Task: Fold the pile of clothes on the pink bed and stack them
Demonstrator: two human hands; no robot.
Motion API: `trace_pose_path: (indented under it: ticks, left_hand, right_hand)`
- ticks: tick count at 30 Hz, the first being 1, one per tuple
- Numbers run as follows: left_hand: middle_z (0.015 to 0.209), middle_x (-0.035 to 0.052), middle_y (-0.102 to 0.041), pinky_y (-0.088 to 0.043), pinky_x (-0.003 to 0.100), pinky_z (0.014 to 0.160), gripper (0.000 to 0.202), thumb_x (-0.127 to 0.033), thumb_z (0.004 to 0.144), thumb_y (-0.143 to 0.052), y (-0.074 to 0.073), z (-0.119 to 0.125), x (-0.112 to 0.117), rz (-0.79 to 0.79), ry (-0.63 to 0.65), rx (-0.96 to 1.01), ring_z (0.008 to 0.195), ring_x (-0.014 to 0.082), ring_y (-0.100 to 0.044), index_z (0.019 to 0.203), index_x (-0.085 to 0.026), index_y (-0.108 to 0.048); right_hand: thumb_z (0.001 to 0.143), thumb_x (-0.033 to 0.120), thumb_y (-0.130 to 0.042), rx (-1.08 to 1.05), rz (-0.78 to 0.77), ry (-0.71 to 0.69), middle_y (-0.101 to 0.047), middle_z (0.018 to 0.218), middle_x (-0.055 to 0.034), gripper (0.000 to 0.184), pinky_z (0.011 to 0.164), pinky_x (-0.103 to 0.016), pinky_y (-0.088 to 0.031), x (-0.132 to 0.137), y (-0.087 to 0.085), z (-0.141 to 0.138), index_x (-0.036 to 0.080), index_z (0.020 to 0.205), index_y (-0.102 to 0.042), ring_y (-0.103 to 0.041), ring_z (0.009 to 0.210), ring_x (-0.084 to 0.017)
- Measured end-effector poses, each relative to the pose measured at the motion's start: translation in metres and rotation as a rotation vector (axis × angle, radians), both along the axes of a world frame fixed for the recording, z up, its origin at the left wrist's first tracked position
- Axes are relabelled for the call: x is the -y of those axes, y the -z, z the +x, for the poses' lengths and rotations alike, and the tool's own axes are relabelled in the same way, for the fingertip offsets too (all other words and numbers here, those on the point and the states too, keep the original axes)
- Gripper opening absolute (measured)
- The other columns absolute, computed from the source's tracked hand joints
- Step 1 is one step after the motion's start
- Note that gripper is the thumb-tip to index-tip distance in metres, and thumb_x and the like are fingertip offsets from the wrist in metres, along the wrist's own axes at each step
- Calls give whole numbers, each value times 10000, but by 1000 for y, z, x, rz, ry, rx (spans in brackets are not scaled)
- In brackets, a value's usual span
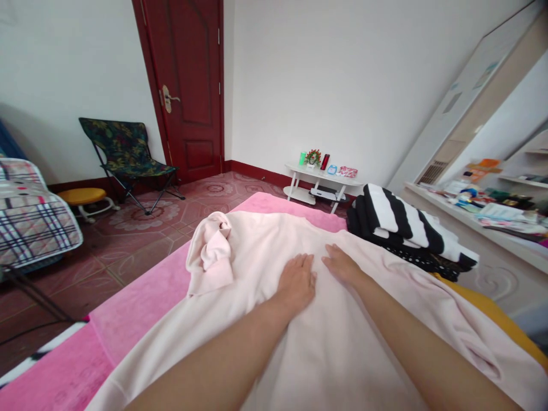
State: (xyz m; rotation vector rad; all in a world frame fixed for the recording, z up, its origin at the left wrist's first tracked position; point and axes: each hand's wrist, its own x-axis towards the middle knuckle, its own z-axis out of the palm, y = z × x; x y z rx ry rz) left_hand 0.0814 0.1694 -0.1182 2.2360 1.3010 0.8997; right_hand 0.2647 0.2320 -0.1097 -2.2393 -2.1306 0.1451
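Note:
A pale pink garment, which looks like a sweatshirt, lies spread over a pink cloth. One sleeve is folded in over the garment on the left, its cuff toward me. My left hand rests flat on the middle of the fabric, fingers stretched out. Just to its right, my right hand also lies on the cloth of the garment with fingers extended. Neither hand grips anything. Soft wrinkles run across the garment's right side, and its near end passes out of view below.
A stack of folded black-and-white clothes sits at the right edge. Beyond are a low white table, a camouflage folding chair, a yellow stool and a dark red door. A cluttered shelf stands at right.

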Motion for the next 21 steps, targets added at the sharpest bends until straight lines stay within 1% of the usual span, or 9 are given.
trace_pose_path:
  ticks: [3, 5, 7, 9, 12, 14, 16, 19, 21]
  left_hand:
    - [1290, 106, -556, -352, 331, 1076, 465, -154, 869, -359, 3, -2, -11, -31, -47, 258, 1188, 188, -513, 1325, -136, -451]
    - [1224, 95, -597, -391, 316, 1045, 450, -85, 834, -380, 3, -4, -17, -79, -69, 420, 1129, 169, -551, 1265, -137, -499]
    - [1189, 101, -611, -412, 317, 1025, 446, -38, 799, -412, 3, -6, -18, -120, -72, 511, 1100, 169, -564, 1220, -125, -529]
    - [1183, 108, -611, -432, 308, 1001, 462, -4, 770, -430, 1, -7, -16, -151, -66, 542, 1067, 162, -579, 1206, -114, -537]
    - [1136, 97, -638, -463, 289, 954, 446, 25, 752, -436, -3, -10, -12, -191, -48, 531, 1003, 142, -606, 1147, -120, -582]
    - [1026, 82, -684, -499, 278, 885, 364, 17, 753, -459, -8, -16, -12, -244, -11, 499, 926, 138, -636, 1036, -120, -640]
    - [881, 73, -712, -531, 270, 782, 248, -21, 762, -507, -18, -29, -13, -298, 30, 449, 809, 142, -662, 919, -109, -677]
    - [767, 70, -705, -540, 284, 689, 169, -77, 768, -543, -41, -65, -16, -312, 16, 373, 669, 149, -659, 854, -96, -688]
    - [841, 81, -700, -532, 316, 743, 197, -84, 768, -525, -59, -102, -19, -254, -62, 342, 723, 168, -658, 889, -106, -679]
  right_hand:
    - [900, 340, -358, -65, 20, -49, -271, 1511, -121, 548, 1087, -468, -248, 55, -1, -27, 155, 1416, -362, -224, 1395, -252]
    - [900, 352, -362, -108, 32, -86, -262, 1515, -111, 535, 1081, -520, -232, 91, -1, -47, 183, 1408, -376, -214, 1397, -269]
    - [907, 357, -352, -121, 49, -131, -257, 1518, -97, 526, 1075, -551, -220, 120, -1, -65, 200, 1408, -373, -203, 1399, -277]
    - [919, 355, -321, -121, 101, -159, -260, 1518, -85, 516, 1083, -555, -201, 139, 1, -76, 206, 1411, -367, -194, 1403, -271]
    - [924, 360, -307, -149, 197, -154, -296, 1505, -66, 496, 1098, -536, -186, 150, 4, -80, 220, 1392, -395, -218, 1397, -251]
    - [914, 359, -339, -188, 239, -151, -347, 1481, -66, 470, 1097, -519, -204, 150, 5, -77, 218, 1348, -453, -262, 1380, -249]
    - [901, 348, -372, -232, 270, -156, -403, 1448, -75, 442, 1092, -508, -225, 148, 6, -73, 205, 1297, -509, -312, 1357, -250]
    - [888, 324, -398, -290, 312, -174, -469, 1397, -82, 400, 1089, -487, -245, 148, 6, -68, 193, 1226, -568, -377, 1317, -240]
    - [881, 309, -410, -311, 341, -186, -500, 1368, -82, 377, 1085, -463, -265, 148, 7, -67, 191, 1188, -594, -408, 1294, -231]
